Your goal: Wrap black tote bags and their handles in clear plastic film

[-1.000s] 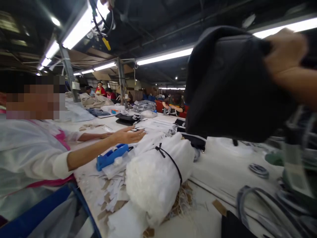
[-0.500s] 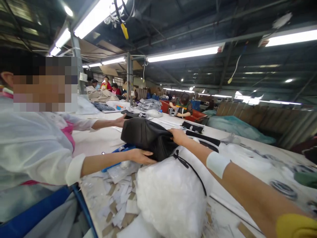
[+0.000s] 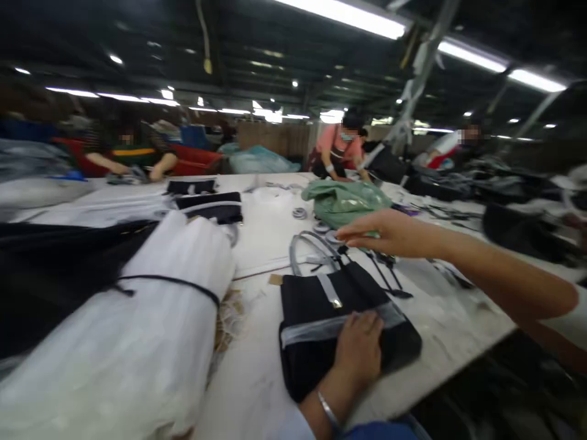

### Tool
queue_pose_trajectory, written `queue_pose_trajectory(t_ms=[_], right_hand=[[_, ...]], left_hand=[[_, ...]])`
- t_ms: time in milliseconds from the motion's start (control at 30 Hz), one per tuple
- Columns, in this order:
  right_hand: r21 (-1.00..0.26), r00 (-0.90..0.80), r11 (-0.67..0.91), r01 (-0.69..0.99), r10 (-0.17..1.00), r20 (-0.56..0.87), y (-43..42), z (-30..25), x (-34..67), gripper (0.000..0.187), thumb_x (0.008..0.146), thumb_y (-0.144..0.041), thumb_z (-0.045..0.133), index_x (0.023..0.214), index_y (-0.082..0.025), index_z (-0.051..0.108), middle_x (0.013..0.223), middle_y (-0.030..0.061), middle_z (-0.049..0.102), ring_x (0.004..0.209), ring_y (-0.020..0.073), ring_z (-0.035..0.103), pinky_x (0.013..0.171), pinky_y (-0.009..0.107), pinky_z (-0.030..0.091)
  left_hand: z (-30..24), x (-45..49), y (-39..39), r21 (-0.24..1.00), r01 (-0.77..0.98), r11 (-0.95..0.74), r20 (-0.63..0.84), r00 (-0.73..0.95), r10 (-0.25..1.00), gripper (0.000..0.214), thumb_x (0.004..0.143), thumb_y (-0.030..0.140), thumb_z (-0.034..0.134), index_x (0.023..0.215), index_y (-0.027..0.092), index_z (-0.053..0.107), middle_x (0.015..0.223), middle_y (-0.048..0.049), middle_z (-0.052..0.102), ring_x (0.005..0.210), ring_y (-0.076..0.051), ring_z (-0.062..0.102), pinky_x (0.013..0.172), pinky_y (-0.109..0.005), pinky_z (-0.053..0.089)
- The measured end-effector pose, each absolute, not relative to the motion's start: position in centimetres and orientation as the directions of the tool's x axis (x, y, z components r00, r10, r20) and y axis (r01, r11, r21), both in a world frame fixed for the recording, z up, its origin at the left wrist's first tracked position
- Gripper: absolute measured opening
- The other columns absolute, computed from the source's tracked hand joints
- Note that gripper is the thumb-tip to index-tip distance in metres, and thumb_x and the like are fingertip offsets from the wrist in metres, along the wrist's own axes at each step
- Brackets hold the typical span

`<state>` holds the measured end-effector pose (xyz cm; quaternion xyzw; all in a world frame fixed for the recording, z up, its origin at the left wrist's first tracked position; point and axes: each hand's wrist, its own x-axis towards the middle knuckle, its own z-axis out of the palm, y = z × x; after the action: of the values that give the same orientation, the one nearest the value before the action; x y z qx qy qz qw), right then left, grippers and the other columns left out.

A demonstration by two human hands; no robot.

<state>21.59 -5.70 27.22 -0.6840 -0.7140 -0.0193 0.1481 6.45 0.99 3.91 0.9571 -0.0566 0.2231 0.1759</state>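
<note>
- While L hand (image 3: 360, 347) lies palm-down on blk bag (image 3: 316, 304), fingers close tog., can't tell if it grips
- R hand (image 3: 384, 233) up nr bag's far end, fingers extended, thumb apart, nothing held
- Bag lies on wht table (image 3: 252, 379), nr edge
- Wht bundle (image 3: 147, 354) w/ blk tie (image 3: 160, 277) left of bag, apart
- Grn bundle (image 3: 343, 198) beyond R hand

From my view's centre, the table (image 3: 261, 244) bore a black bag (image 3: 305, 299) at five o'clock, a white bundle (image 3: 151, 342) at eight.
</note>
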Motion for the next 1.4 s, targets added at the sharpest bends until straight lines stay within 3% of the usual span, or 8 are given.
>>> queue_pose_trajectory(t_ms=[133,267,400,500,567,800,1033,1400], right_hand=[[-0.439,0.494,-0.394,0.807,0.859,0.137,-19.2,19.2,25.7,0.034,0.091,-0.049,0.055,0.096,-0.023,0.077,0.09,0.0019,0.077,0.082,0.0199,0.071,0.074,0.027,0.051],[-0.797,0.702,-0.503,0.334,0.697,-0.145,-26.5,8.8,25.9,0.054,0.087,-0.064,0.051,0.078,-0.016,0.073,0.074,0.0062,0.074,0.068,0.0201,0.07,0.065,0.03,0.055],[-0.919,0.82,-0.392,0.048,0.54,-0.188,-26.7,0.9,25.5,0.052,0.079,-0.065,0.062,0.093,-0.017,0.074,0.088,0.0085,0.076,0.081,0.0239,0.072,0.075,0.036,0.058],[-0.986,0.879,-0.096,-0.136,0.448,-0.165,-24.3,-1.5,25.6,0.055,0.075,-0.057,0.073,0.116,-0.02,0.068,0.112,0.01,0.073,0.103,0.0257,0.069,0.091,0.038,0.056],[-0.976,0.892,0.105,-0.192,0.433,-0.129,-22.5,-1.9,26.0,0.053,0.073,-0.053,0.077,0.114,-0.02,0.068,0.116,0.0102,0.072,0.107,0.0257,0.068,0.096,0.038,0.054],[-0.95,0.883,0.203,-0.236,0.453,-0.123,-20.4,-1.4,28.1,0.047,0.07,-0.058,0.077,0.086,-0.013,0.076,0.089,0.0116,0.077,0.089,0.026,0.072,0.09,0.041,0.057],[-0.992,0.92,0.107,-0.07,0.392,-0.023,-20.3,0.0,27.3,0.048,0.08,-0.061,0.065,0.102,-0.02,0.076,0.103,0.0072,0.076,0.103,0.0276,0.069,0.104,0.046,0.048],[-0.958,0.942,-0.087,0.275,0.225,0.25,-19.4,6.1,24.0,0.037,0.089,-0.05,0.061,0.108,-0.023,0.076,0.105,0.0038,0.076,0.101,0.0276,0.07,0.098,0.04,0.054]], left_hand=[[-0.9,9.9,-5.0,0.348,-0.167,-0.923,0.391,0.92,-0.019,0.055,0.089,0.013,0.041,0.144,0.014,0.044,0.151,-0.0097,0.046,0.139,-0.023,0.042,0.118,-0.048,0.032],[-1.2,10.2,-4.0,0.248,-0.126,-0.961,0.383,0.924,-0.022,0.067,0.084,0.005,0.042,0.149,0.018,0.036,0.156,-0.0071,0.037,0.142,-0.023,0.037,0.119,-0.049,0.03],[-0.5,10.5,-4.8,0.145,-0.086,-0.986,0.35,0.936,-0.03,0.071,0.081,0.003,0.043,0.151,0.016,0.034,0.157,-0.0093,0.033,0.144,-0.025,0.035,0.118,-0.052,0.031],[-0.8,10.9,-5.4,0.07,-0.083,-0.994,0.325,0.944,-0.056,0.073,0.08,0.003,0.043,0.151,0.017,0.033,0.159,-0.0087,0.03,0.144,-0.026,0.033,0.118,-0.054,0.029],[-1.2,11.1,-5.3,0.026,-0.093,-0.995,0.332,0.94,-0.08,0.074,0.079,0.003,0.043,0.151,0.018,0.033,0.159,-0.0076,0.029,0.145,-0.026,0.032,0.119,-0.055,0.026],[-1.4,11.4,-4.9,-0.031,-0.1,-0.995,0.328,0.939,-0.105,0.073,0.081,0.006,0.043,0.152,0.02,0.032,0.159,-0.0053,0.029,0.145,-0.024,0.032,0.119,-0.051,0.026],[-1.2,11.5,-5.1,-0.049,-0.075,-0.996,0.307,0.948,-0.086,0.076,0.08,0.006,0.045,0.153,0.022,0.03,0.159,-0.0048,0.029,0.145,-0.025,0.032,0.12,-0.051,0.025],[-0.8,11.4,-5.3,0.083,-0.087,-0.993,0.281,0.958,-0.06,0.078,0.078,0.007,0.046,0.153,0.022,0.028,0.16,-0.0047,0.026,0.147,-0.025,0.028,0.119,-0.057,0.024]])
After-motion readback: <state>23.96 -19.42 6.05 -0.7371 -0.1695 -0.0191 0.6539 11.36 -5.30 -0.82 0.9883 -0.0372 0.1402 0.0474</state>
